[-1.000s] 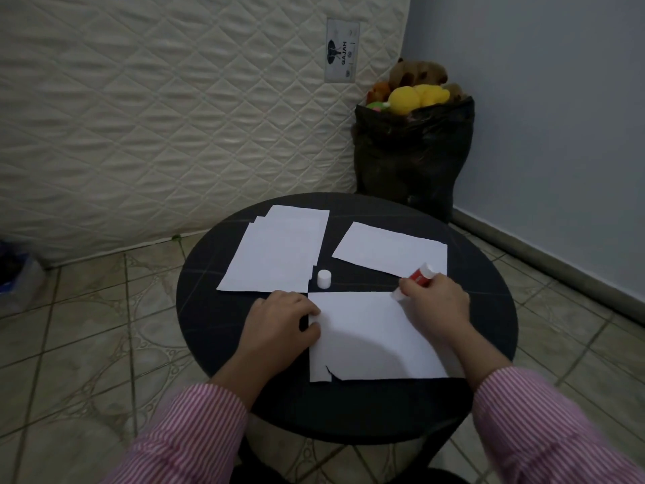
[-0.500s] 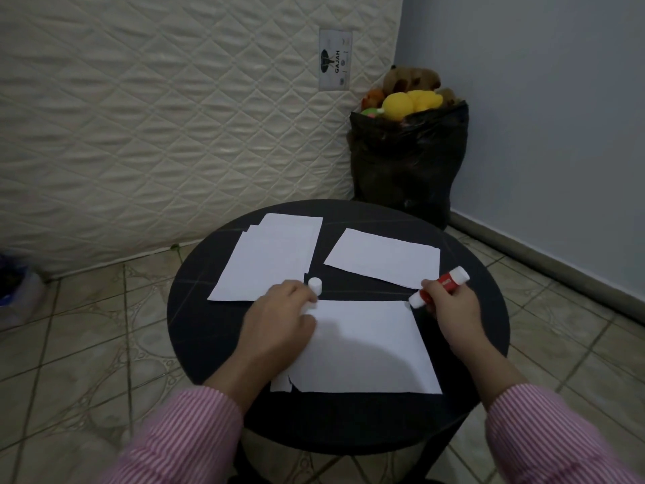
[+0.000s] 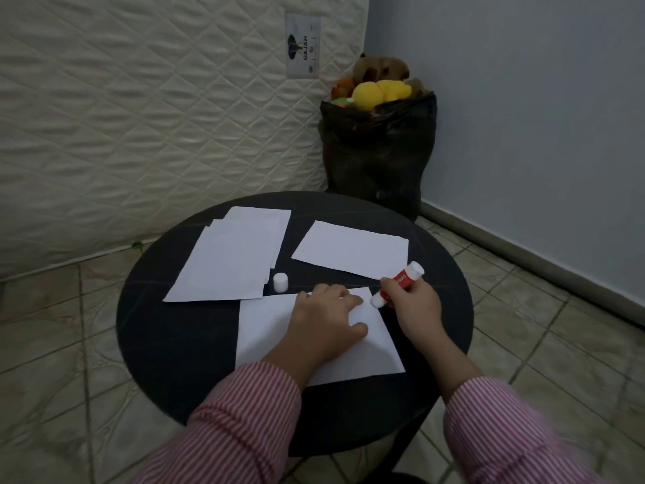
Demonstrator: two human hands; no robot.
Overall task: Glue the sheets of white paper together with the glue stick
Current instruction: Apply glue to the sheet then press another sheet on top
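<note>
On the near half of the round black table [image 3: 157,330] a white sheet [image 3: 265,330] lay flat, and the person's left hand [image 3: 326,317] was spread wide on top of it, palm down, fingers pointing toward its far right corner. The right hand [image 3: 413,302] sat just right of that corner with its fingers wrapped around the red glue stick [image 3: 398,282], which was tilted so the white tip was down at the sheet's corner and the white base pointed up and away to the right. Whether the tip actually touched the paper was hard to tell. The stick's little white cap [image 3: 280,282] stood upright on the table just beyond the near sheet, beside the corner of a small stack of white sheets [image 3: 230,260] on the far left. A single sheet [image 3: 350,249] lay on the far right, its near edge close to the glue stick. Both arms wore pink striped sleeves [image 3: 244,413]. Beyond the table, a black bag [image 3: 378,148] stuffed with plush toys sat in the corner by a quilted mattress [image 3: 139,117].
</note>
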